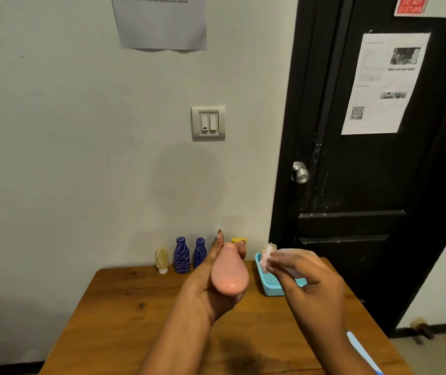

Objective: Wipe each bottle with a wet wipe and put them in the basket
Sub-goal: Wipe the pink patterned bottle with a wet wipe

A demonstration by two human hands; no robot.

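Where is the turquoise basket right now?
In the head view, the turquoise basket sits on the wooden table toward its right back, partly hidden behind the right hand, beside the black door.

pink bottle, two blue bottles scribbled white, cream bottle, whitish wipe, turquoise basket; brown table

Left hand holds a pink bottle above the bench; right hand pinches a wipe over the blue basket.
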